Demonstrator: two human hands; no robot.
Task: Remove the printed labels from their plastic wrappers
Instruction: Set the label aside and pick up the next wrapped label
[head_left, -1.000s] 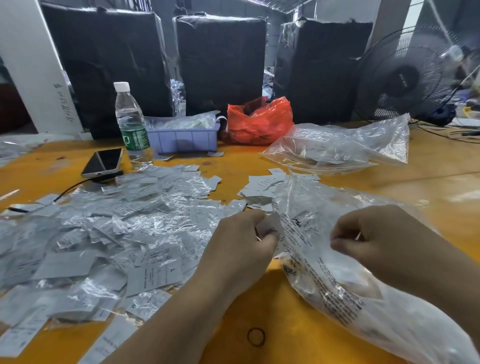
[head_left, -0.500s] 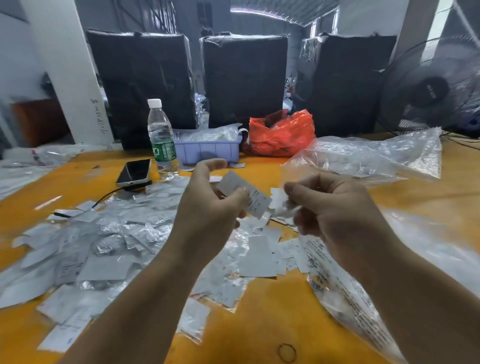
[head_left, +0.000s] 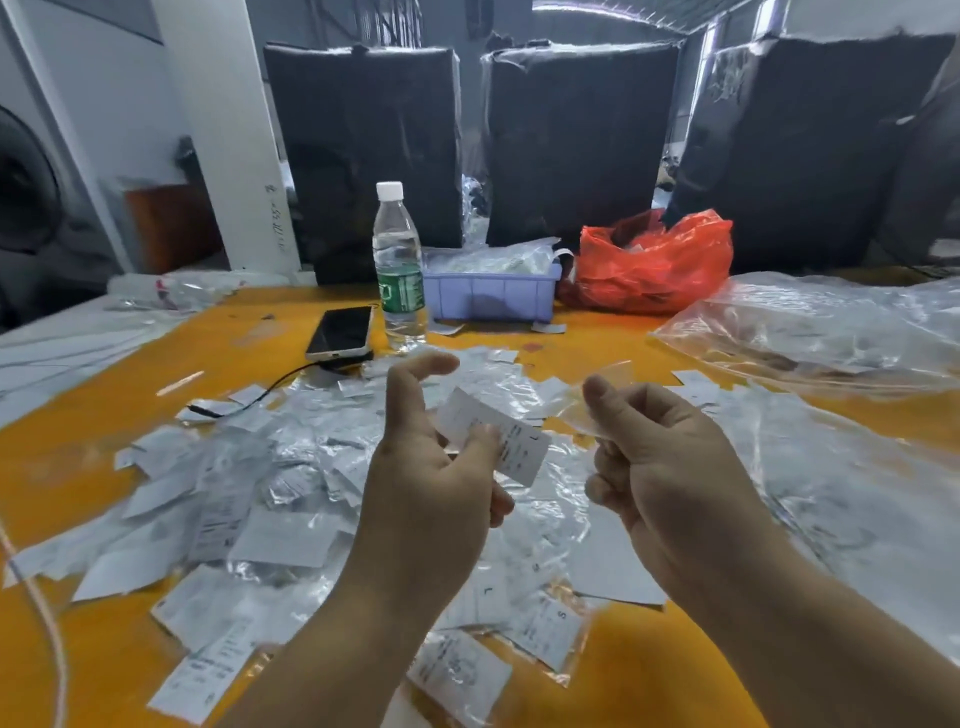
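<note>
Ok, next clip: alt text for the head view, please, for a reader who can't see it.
Above an orange table strewn with labels and wrappers, the left hand pinches a white printed label while the right hand holds a clear plastic wrapper apart from it. A water bottle and phone sit behind.

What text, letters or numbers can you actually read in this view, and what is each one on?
"L": on the printed label held in the left hand; its other print is too blurred to read.
"L": on a wrapped label lying on the table.
"S": on another wrapped label nearer the front.
Water bottle: green band, print unreadable.
White pillar: handwritten marks, illegible.
</note>
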